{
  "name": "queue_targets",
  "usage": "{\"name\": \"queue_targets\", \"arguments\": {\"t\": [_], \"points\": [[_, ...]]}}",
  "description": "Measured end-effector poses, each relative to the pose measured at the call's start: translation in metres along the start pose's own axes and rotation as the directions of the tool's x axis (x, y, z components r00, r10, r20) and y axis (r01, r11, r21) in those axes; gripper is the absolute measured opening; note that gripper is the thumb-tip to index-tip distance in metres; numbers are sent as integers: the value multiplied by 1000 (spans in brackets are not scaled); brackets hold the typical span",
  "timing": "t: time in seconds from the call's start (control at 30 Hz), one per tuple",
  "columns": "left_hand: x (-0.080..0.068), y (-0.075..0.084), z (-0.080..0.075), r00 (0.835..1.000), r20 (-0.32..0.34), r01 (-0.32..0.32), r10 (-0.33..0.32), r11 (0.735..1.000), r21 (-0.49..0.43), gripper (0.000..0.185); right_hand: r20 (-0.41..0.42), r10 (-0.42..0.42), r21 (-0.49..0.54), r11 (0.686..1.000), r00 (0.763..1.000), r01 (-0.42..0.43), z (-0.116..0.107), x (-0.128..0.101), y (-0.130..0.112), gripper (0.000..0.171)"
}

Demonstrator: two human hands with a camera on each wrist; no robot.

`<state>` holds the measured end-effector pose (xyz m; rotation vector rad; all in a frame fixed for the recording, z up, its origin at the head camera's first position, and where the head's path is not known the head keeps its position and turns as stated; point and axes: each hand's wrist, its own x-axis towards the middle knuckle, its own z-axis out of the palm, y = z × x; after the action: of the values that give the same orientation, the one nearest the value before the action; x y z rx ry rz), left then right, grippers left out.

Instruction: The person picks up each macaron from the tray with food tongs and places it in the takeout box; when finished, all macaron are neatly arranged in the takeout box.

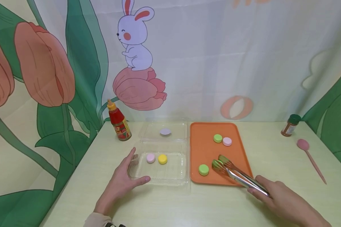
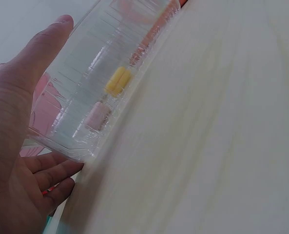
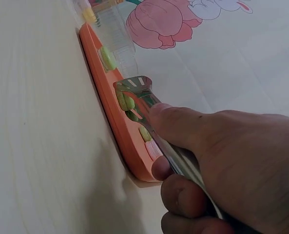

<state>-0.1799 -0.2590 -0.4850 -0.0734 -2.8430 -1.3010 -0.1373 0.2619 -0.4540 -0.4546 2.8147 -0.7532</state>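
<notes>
Two hands engaged: tongs (image 1: 238,175) gripped by right hand (image 1: 287,201) over orange tray (image 1: 204,151).
Clear container (image 1: 159,167) on counter (image 1: 170,205) is steadied by left hand (image 1: 119,184), fingers straight, relaxed.

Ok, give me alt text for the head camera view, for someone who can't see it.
A right hand holds metal tongs over an orange tray of round macarons, the tips near a green macaron, while the left hand steadies a clear plastic box containing a pink macaron and a yellow macaron.
</notes>
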Motion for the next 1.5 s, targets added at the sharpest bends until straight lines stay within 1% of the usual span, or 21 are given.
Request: {"name": "queue_targets", "arguments": {"t": [0.23,0.4,0.47,0.57,0.67,0.83,1.07,1.27,1.5], "points": [[0,1,-1,1000,-3,-5,5,1000,-9,123,-52,-79,-29,997,995,78,-9,1,-2,23],[0,2,-1,1000,0,2,-2,1000,-8,124,-125,-184,-37,983,975,181,-16,1,-8,15],[0,2,0,1000,2,6,-6,1000,-6,125,-136,-221,-30,975,966,219,-20,3,-13,14],[0,2,0,1000,3,12,-12,1000,-3,124,-129,-238,-29,971,963,236,-27,10,-25,16],[-1,2,-1,1000,2,18,-18,1000,0,124,-111,-252,-39,968,961,249,-31,19,-37,20],[-1,0,-1,999,5,32,-32,999,14,123,-82,-289,-48,957,954,286,-30,34,-53,22],[1,1,2,999,6,32,-32,999,14,123,13,-294,-21,955,956,294,-34,55,-75,30],[1,2,2,1000,7,30,-30,1000,5,124,105,-316,-71,943,943,324,-39,77,-99,35],[0,2,1,1000,8,24,-24,1000,15,125,190,-346,-116,921,919,371,-40,103,-122,29]]}}
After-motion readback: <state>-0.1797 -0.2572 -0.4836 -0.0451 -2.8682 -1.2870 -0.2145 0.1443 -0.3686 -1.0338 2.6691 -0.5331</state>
